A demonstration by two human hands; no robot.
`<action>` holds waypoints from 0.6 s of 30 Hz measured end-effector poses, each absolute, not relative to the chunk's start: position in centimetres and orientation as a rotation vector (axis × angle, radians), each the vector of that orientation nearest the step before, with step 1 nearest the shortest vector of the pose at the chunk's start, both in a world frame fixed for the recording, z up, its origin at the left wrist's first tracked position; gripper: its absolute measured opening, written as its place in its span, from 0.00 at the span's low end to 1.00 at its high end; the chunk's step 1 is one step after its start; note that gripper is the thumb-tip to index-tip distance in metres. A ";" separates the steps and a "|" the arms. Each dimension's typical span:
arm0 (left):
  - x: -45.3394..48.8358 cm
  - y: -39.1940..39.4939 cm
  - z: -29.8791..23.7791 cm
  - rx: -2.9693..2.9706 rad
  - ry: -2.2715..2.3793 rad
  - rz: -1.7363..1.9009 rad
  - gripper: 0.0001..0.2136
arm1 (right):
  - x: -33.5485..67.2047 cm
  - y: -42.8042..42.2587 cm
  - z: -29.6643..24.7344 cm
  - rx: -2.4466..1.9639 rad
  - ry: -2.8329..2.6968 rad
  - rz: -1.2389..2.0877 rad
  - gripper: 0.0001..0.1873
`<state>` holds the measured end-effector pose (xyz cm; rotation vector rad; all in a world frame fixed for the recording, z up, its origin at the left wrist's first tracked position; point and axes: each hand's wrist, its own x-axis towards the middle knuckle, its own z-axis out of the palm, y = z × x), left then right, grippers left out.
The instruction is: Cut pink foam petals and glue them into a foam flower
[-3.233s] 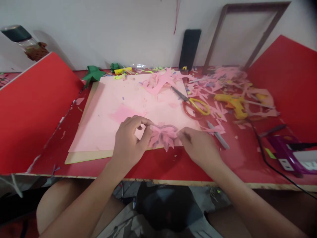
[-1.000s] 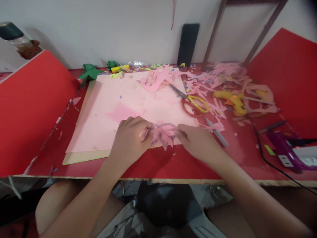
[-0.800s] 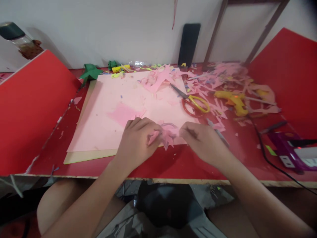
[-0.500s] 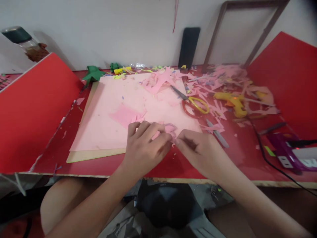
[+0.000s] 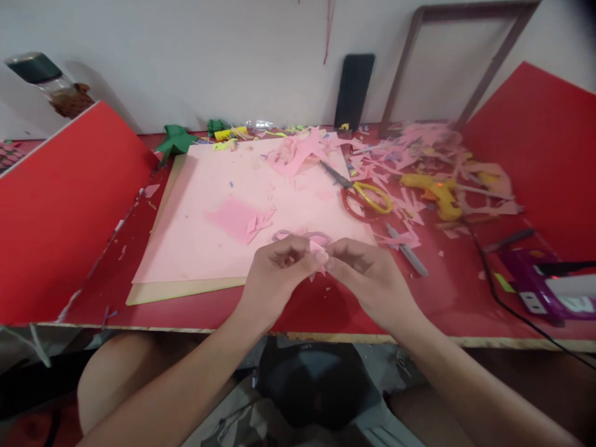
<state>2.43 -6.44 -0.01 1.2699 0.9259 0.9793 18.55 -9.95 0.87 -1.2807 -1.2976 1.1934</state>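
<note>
Between my two hands is a small pink paper piece [image 5: 318,247], with a thin purplish looped strip [image 5: 321,236] curving out behind it. My left hand [image 5: 279,273] pinches it from the left between thumb and fingers. From the other side my right hand [image 5: 365,273] pinches it too, and the thumbs nearly meet. The fingers hide much of the piece. Under and beyond the hands lies a large pale pink sheet [image 5: 186,217]. On it are a darker pink square [image 5: 233,217] and, at its right edge, scissors [image 5: 367,197] with yellow and red handles.
A yellow glue gun [image 5: 440,192] lies at right among pink paper scraps [image 5: 419,146]. Nearer are a grey cutter [image 5: 410,251] and a purple power strip [image 5: 535,285] with a cable. Red panels [image 5: 69,211] flank the table; a dark phone [image 5: 354,90] leans against the wall.
My left hand has turned from palm-down over the piece to a thumb-up pinch. More of the looped strip now shows. My right hand stays closed at the same spot.
</note>
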 end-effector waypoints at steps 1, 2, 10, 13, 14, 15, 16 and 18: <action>2.5 -6.5 0.0 1.263 0.930 0.983 0.08 | 18.4 -10.0 0.9 -1.277 -1.286 1.202 0.09; 2.6 -6.6 0.1 1.258 0.929 0.984 0.09 | 18.3 -10.1 0.9 -1.279 -1.278 1.200 0.09; 1.1 -5.6 1.0 1.409 0.982 1.174 0.07 | 20.3 -9.0 0.9 -1.505 -1.686 0.726 0.08; -0.2 -4.3 1.4 1.431 0.991 1.429 0.04 | 21.3 -8.1 0.3 -1.738 -1.881 0.594 0.07; -0.5 -3.9 1.5 1.425 0.987 1.465 0.05 | 21.3 -7.9 0.0 -1.784 -1.912 0.591 0.07; -0.8 -3.5 1.5 1.418 0.985 1.479 0.06 | 21.3 -7.8 -0.2 -1.821 -1.934 0.589 0.08; -1.0 -3.3 1.5 1.418 0.991 1.477 0.07 | 21.1 -7.7 -0.5 -1.849 -1.950 0.585 0.08; -1.2 -2.9 1.5 1.446 1.028 1.447 0.07 | 20.7 -7.6 -0.8 -1.896 -1.973 0.560 0.09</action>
